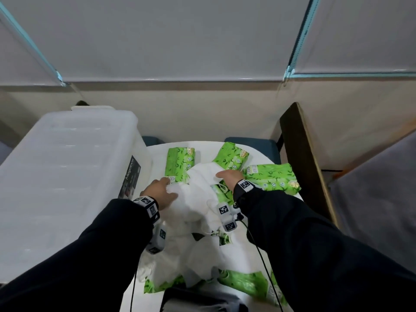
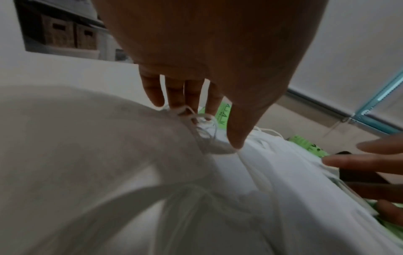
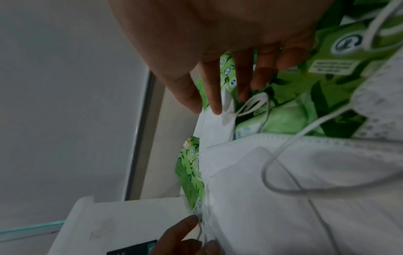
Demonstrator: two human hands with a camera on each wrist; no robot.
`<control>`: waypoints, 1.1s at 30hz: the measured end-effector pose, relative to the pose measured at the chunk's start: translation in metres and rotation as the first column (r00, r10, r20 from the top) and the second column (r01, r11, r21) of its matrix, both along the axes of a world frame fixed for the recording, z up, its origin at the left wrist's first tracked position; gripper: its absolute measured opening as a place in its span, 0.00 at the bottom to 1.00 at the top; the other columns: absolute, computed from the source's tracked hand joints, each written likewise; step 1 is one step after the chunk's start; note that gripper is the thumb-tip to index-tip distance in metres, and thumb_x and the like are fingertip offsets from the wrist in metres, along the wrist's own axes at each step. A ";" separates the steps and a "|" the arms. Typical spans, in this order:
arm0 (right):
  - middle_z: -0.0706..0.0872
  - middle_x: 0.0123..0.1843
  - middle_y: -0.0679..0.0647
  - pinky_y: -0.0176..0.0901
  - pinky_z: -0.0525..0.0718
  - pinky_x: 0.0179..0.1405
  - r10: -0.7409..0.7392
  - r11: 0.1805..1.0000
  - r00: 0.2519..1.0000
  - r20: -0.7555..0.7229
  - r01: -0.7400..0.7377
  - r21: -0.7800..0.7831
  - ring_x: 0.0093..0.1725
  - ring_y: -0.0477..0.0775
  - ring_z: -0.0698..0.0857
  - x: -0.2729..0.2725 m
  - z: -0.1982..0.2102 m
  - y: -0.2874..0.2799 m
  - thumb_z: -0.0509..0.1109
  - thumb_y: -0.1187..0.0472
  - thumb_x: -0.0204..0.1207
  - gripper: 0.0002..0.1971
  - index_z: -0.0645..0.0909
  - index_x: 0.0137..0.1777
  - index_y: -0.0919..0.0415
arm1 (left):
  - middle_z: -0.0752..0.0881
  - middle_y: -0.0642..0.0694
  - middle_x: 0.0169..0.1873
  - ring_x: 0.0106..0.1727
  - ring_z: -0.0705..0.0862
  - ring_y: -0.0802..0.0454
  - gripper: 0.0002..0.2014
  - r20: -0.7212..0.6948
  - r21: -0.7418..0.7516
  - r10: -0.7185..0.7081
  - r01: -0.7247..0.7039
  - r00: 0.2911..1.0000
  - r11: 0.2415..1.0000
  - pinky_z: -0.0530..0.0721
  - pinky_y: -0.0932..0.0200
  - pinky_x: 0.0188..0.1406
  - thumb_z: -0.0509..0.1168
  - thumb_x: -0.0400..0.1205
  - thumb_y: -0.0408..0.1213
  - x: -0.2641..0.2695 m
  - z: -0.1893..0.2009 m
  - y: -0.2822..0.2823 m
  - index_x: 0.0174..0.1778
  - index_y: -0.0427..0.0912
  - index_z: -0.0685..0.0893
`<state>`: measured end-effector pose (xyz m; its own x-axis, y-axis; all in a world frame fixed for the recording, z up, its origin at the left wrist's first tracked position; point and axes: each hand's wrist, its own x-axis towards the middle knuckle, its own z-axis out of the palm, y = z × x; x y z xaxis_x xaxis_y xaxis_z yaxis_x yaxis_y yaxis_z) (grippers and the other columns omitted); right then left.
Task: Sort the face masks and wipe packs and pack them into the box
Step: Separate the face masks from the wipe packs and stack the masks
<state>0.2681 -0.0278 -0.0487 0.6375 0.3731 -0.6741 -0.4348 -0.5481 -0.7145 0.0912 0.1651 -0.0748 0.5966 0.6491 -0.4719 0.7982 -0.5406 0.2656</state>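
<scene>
1. A heap of white face masks (image 1: pixel 198 199) is lying in the middle of the white surface (image 1: pixel 157 152), and everything below is being placed relative to that heap.
2. The left hand (image 1: pixel 161 194) is resting on the heap's left edge, beside the box; in the left wrist view its fingers (image 2: pixel 176 96) are reaching down, nearly straight, into a tangle of ear loops (image 2: pixel 202 124) on a mask. Whether they are actually pinching a loop cannot be told.
3. The right hand (image 1: pixel 229 176) is lying on the heap's far right part. In the right wrist view its fingers (image 3: pixel 212 96) are stretching down and touching the edge of one folded mask (image 3: pixel 214 127); a firm grip is not showing.
4. Green wipe packs are sitting around the heap: one (image 1: pixel 179 162) at the far left, just beyond the left hand, one (image 1: pixel 231 157) at the far side beyond the right hand, and one (image 1: pixel 272 179) to the right, next to the right wrist.
5. More green packs (image 1: pixel 245 284) are lying partly under masks at the near side of the heap, close to the person.
6. The translucent plastic box (image 1: pixel 67 167), with its lid on, is standing to the left of the heap, just beside the surface's left edge.
7. Dark sleeves (image 1: pixel 304 244) are covering both forearms, and wrist bands with square markers (image 1: pixel 245 184) are sitting behind each hand.
</scene>
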 end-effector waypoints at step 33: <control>0.88 0.50 0.64 0.56 0.88 0.40 -0.719 0.526 0.614 -0.325 0.787 0.322 0.44 0.63 0.86 -0.055 0.011 -0.210 0.67 0.68 0.83 0.10 0.83 0.59 0.54 | 0.93 0.52 0.47 0.52 0.87 0.51 0.05 0.366 0.035 -0.397 0.414 0.842 0.910 0.76 0.61 0.49 0.73 0.79 0.38 0.076 0.136 -0.105 0.48 0.50 0.93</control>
